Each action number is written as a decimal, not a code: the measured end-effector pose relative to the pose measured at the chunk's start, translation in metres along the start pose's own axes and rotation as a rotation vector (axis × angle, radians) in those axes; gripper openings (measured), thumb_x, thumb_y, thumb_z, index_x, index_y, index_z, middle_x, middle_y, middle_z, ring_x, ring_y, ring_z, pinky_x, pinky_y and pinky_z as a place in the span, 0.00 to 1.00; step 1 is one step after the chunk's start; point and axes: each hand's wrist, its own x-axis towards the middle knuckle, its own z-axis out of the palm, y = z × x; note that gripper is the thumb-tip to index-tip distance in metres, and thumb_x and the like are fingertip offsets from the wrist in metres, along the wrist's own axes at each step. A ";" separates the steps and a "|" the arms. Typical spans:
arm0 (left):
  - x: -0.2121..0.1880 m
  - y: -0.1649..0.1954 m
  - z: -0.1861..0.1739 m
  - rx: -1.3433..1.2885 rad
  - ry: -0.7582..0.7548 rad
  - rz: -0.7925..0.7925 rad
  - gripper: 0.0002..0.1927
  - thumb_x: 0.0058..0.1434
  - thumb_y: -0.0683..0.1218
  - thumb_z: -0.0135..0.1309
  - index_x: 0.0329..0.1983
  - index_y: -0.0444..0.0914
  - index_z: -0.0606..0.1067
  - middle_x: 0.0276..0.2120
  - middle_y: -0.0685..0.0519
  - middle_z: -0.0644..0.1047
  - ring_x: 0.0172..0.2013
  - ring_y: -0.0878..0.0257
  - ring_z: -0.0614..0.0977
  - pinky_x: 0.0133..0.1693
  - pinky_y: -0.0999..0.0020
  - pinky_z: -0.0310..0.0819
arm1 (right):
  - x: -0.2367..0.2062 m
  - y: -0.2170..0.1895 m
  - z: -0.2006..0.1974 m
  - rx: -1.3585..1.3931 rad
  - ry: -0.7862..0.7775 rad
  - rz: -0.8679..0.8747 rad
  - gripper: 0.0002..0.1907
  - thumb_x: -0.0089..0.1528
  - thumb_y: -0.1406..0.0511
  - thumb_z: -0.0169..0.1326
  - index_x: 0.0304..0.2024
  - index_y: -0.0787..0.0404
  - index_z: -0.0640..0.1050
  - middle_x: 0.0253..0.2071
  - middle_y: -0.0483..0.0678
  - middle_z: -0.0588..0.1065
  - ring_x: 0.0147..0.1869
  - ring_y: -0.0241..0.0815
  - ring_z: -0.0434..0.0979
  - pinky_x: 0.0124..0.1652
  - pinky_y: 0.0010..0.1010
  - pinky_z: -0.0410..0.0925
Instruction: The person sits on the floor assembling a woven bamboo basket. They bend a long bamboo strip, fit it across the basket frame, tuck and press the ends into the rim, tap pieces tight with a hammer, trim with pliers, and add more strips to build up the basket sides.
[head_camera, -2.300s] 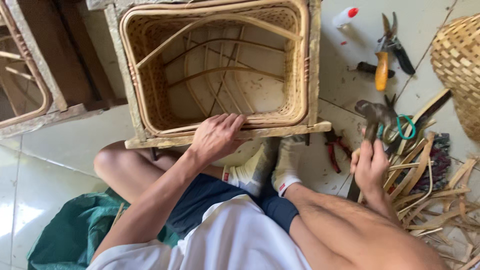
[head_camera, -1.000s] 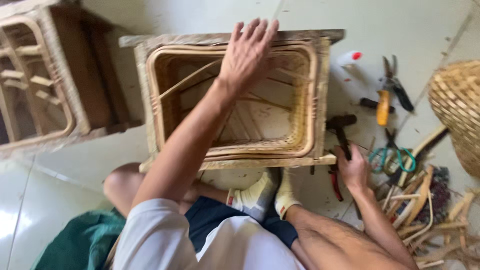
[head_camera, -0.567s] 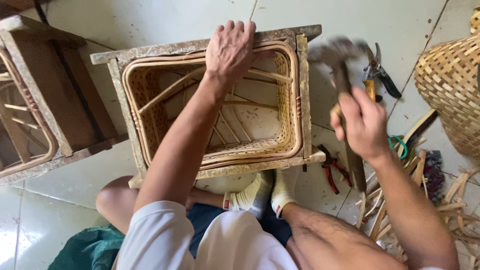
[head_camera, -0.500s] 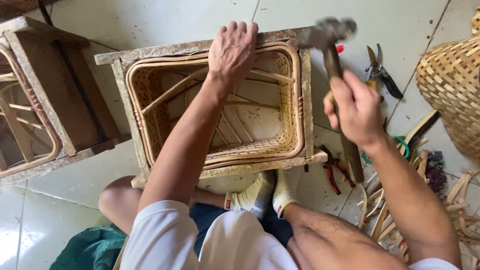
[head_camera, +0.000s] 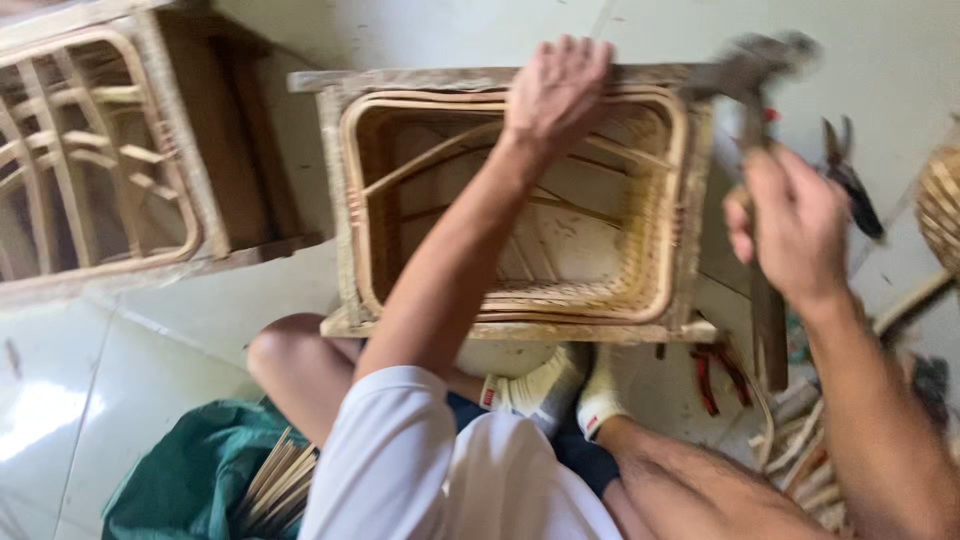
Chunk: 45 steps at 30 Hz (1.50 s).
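Observation:
A square wooden frame with woven rattan sides (head_camera: 350, 220) stands on the tiled floor between my legs, open side up. My left hand (head_camera: 556, 92) lies flat on its far rim, fingers spread. My right hand (head_camera: 790, 228) grips the handle of a hammer (head_camera: 752, 80), whose blurred head hangs just above the frame's far right corner.
A second rattan frame (head_camera: 110, 160) lies at the left. Pruning shears (head_camera: 848, 175) and a woven basket (head_camera: 940, 205) sit at the right. Red-handled pliers (head_camera: 712, 372) and rattan strips (head_camera: 800, 450) lie by my right leg. A green cloth (head_camera: 180, 470) holds thin sticks.
My left hand moved from the near rim to the far rim. My right hand picked the hammer up off the floor and raised it to the frame's far right corner.

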 end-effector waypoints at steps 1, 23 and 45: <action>0.002 0.000 0.003 0.001 -0.014 -0.004 0.11 0.65 0.47 0.46 0.49 0.40 0.69 0.37 0.50 0.77 0.39 0.58 0.77 0.40 0.59 0.73 | -0.009 0.014 -0.001 -0.073 0.057 -0.056 0.14 0.78 0.62 0.43 0.42 0.62 0.74 0.25 0.45 0.73 0.22 0.30 0.69 0.21 0.25 0.63; -0.011 0.015 -0.060 -0.195 -0.369 0.033 0.32 0.66 0.73 0.55 0.41 0.39 0.74 0.32 0.50 0.78 0.27 0.60 0.77 0.35 0.57 0.73 | -0.223 0.254 0.034 -0.499 0.442 0.131 0.21 0.61 0.62 0.65 0.54 0.64 0.81 0.39 0.59 0.78 0.37 0.57 0.80 0.34 0.41 0.72; -0.015 0.015 -0.056 -0.217 -0.374 -0.024 0.33 0.67 0.75 0.58 0.43 0.40 0.74 0.34 0.51 0.78 0.30 0.59 0.77 0.40 0.56 0.72 | -0.273 0.297 -0.042 -0.488 0.669 0.391 0.11 0.69 0.66 0.57 0.53 0.62 0.81 0.33 0.49 0.79 0.29 0.38 0.76 0.26 0.33 0.70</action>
